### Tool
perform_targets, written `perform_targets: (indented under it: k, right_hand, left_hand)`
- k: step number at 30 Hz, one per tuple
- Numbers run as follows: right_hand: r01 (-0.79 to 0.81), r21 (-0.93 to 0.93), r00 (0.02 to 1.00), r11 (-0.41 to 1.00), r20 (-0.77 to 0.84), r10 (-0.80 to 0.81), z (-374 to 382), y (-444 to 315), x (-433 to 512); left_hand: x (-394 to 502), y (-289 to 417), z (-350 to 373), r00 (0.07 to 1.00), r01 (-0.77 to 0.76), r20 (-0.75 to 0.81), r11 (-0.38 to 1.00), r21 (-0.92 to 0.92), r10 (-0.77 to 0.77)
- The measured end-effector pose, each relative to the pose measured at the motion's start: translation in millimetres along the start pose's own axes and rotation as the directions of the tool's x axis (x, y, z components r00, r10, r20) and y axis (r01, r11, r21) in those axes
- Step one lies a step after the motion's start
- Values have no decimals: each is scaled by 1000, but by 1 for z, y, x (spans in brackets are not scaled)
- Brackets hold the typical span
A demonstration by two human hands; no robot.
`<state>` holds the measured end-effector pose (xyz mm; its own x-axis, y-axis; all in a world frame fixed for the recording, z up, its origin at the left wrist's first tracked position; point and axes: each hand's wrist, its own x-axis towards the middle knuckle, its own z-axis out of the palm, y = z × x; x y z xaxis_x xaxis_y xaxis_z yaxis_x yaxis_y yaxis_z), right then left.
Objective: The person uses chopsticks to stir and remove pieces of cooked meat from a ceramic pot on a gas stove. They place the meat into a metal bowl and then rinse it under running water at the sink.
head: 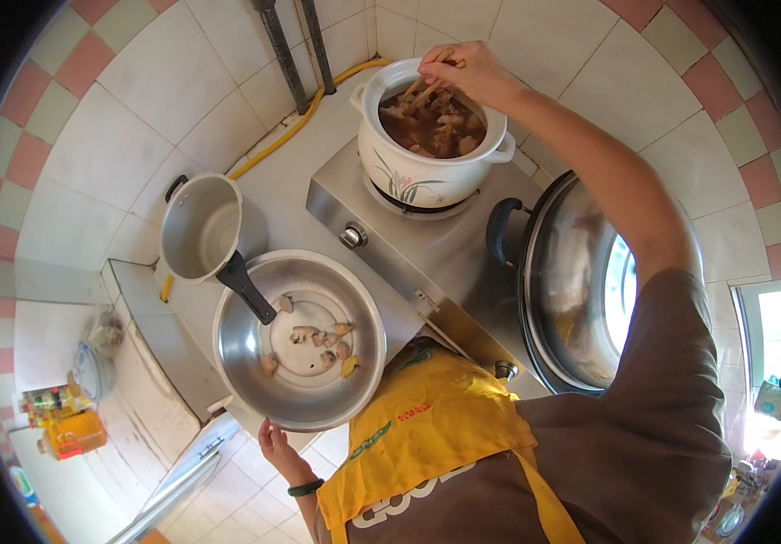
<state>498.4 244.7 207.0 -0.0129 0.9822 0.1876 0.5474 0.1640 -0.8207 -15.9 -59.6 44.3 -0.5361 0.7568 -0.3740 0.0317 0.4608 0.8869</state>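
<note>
My right hand (462, 71) grips a pair of wooden chopsticks (424, 92), their tips among the meat pieces (450, 126) in dark broth. The broth fills a white ceramic pot (424, 178) with a floral design, standing on the gas stove's left burner. Below and to the left, my left hand (280, 452) is at the near rim of a stainless steel basin (298, 415), fingers apart; whether the fingertips touch it is unclear. Several small pieces of food (322, 338) lie scattered on the basin's bottom. A deep metal pot (203, 224) stands behind the basin, its black handle (246, 289) reaching over the rim.
A large lidded wok (574, 299) occupies the right side of the stainless steel gas stove (424, 262). A yellow hose (281, 139) runs along the tiled wall. Oil bottle (77, 435) and a covered bowl (91, 370) stand at the far left.
</note>
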Motion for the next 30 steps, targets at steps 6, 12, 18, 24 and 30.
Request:
perform_targets:
  k: [6,12,18,24,30]
  right_hand:
    - [183,-25,982,983,-44,-184,-19,-27,-21]
    - [193,5,977,981,-88,-192,-37,-86,-61]
    - [119,198,952,973,255,-168,16,-141,-124]
    - [-5,347,761,938,610,-222,142,-133,-141]
    - [35,376,875,926,436,-210,99,-138,-128]
  left_hand:
    - [3,-5,0,999,-18,43,999,-47,20]
    - [8,-1,2,998,-20,51,995,-101,25]
    - [9,-5,2,999,-11,51,994,-105,16]
    - [10,-9,1,998,-23,58,995,-100,29]
    - [6,-10,-3,998,-28,52,994,-106,33]
